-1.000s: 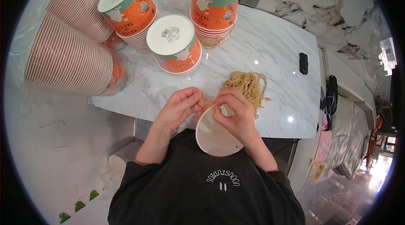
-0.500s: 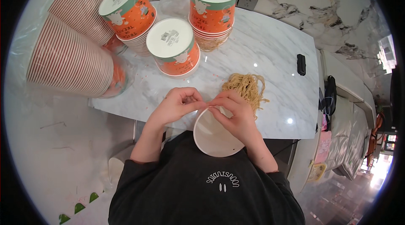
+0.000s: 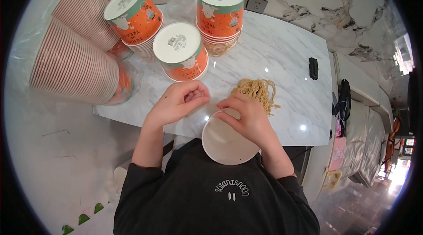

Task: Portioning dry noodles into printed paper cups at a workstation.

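A white-lined paper bucket [image 3: 229, 144] rests open side up against my dark shirt at the table's near edge. My right hand [image 3: 246, 120] is closed on its far rim, thumb on the inner side and fingers outside. To its left, my left hand [image 3: 183, 100] hovers over the table, apart from the bucket, with thumb and fingers pressed together. What the left fingers hold is too small to make out. A loose bundle of tan cords [image 3: 257, 91] lies just beyond my right hand, partly covered by it.
Upside-down orange and green paper buckets stand stacked at the back: a left stack [image 3: 136, 19], a front one [image 3: 180, 50] and a right stack [image 3: 220, 14] with cord around its base. Plastic-wrapped bucket stacks [image 3: 75, 63] lean at far left. A black object [image 3: 313, 68] lies on the marble table [image 3: 291, 85].
My left hand has pulled away from the rim, up and to the left. My right hand stays at the rim, and the bucket has barely moved.
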`<state>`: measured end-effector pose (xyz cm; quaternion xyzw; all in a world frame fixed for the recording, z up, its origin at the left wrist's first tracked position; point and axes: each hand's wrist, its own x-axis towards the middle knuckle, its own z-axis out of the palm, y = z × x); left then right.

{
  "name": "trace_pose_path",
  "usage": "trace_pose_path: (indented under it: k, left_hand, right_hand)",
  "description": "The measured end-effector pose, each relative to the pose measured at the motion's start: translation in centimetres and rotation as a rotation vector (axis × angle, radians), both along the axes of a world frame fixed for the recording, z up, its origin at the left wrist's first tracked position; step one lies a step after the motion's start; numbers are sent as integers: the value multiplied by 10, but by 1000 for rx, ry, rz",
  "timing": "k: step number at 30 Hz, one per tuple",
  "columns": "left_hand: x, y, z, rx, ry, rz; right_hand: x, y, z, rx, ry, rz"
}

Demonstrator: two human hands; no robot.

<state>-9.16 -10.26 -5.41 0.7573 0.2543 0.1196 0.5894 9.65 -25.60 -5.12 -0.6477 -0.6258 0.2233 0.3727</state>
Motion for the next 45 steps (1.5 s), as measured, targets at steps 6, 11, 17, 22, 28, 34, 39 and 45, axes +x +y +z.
trace_pose_path:
  k: [6, 11, 17, 22, 28, 34, 39, 45]
  left_hand:
    - [30, -12, 20, -54, -274, -39]
    - [34, -17, 21, 138, -341, -27]
    - [31, -23, 25, -128, -313, 124]
    - [30, -15, 17, -206, -394, 205]
    - [15, -16, 31, -204, -431, 218]
    - [2, -26, 45, -224, -388, 177]
    - [-26, -17, 40, -427, -556, 240]
    - [-2, -29, 43, -737, -773, 270]
  right_hand:
    - [6, 14, -8, -47, 79, 58]
    - [1, 13, -17, 108, 248, -55]
    - [10, 12, -23, 71, 421, -7]
    - [17, 10, -20, 89, 296, 53]
    - [26, 0, -28, 24, -3, -82]
    - [24, 2, -28, 39, -89, -126]
    - [50, 17, -44, 74, -112, -262]
    - [22, 29, -13, 299, 19, -123]
